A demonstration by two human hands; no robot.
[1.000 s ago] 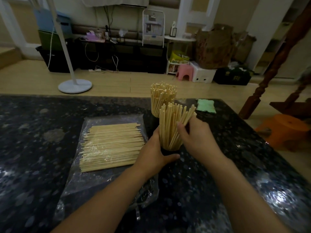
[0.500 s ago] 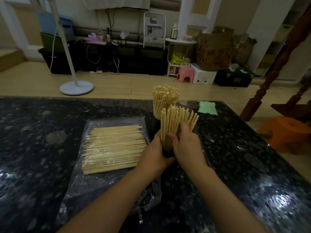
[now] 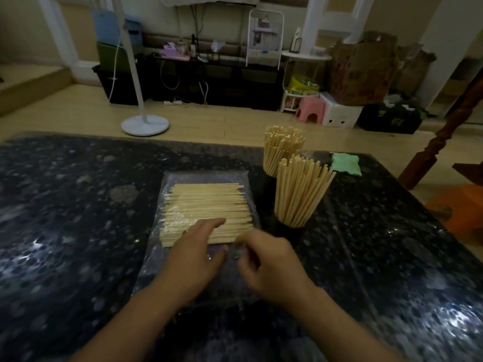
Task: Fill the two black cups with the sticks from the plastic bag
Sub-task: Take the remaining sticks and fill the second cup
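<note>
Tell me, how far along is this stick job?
Both black cups, far cup and near cup, already bristle with sticks. The left hand and right hand are at the plastic bag. A flat layer of sticks remains inside.

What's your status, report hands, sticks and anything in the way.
Left hand open, flat on bagged sticks. Right hand at plastic bag edge, grip unclear from blur. Both black cups' bundles stand full. Nothing blocking.
</note>
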